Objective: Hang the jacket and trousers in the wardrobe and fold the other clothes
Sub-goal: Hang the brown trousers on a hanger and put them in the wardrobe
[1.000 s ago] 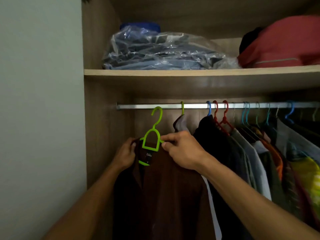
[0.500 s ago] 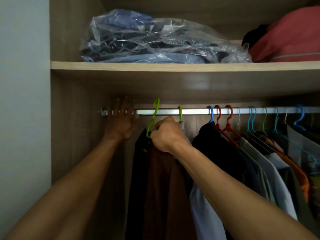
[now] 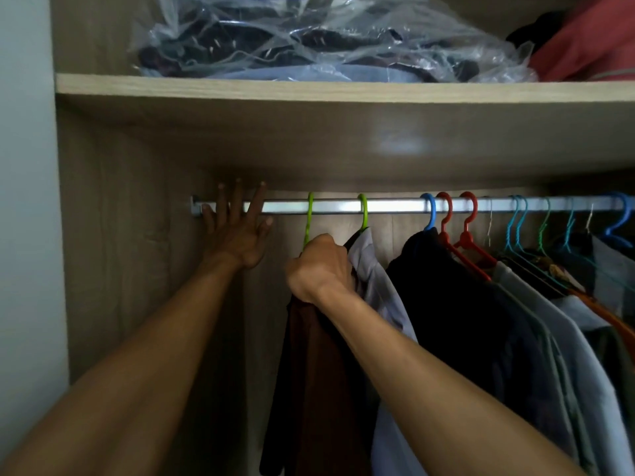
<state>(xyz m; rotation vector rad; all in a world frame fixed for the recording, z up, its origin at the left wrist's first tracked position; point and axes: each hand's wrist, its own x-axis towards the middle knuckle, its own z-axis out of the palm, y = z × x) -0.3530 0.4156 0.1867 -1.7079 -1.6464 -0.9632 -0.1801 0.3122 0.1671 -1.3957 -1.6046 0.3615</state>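
The right hand point(image 3: 319, 266) is fisted around the neck of a green hanger point(image 3: 309, 218) whose hook sits over the rail point(image 3: 395, 205); the brown jacket point(image 3: 316, 389) hangs below, toward 6 o'clock; at 9 o'clock the left hand point(image 3: 237, 231) is spread flat, fingers splayed over the rail's end, gripping nothing.

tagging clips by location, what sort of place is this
Most likely a bedroom wardrobe: a metal rail crowded with clothes on coloured hangers, and a wooden shelf above holding bagged clothes.
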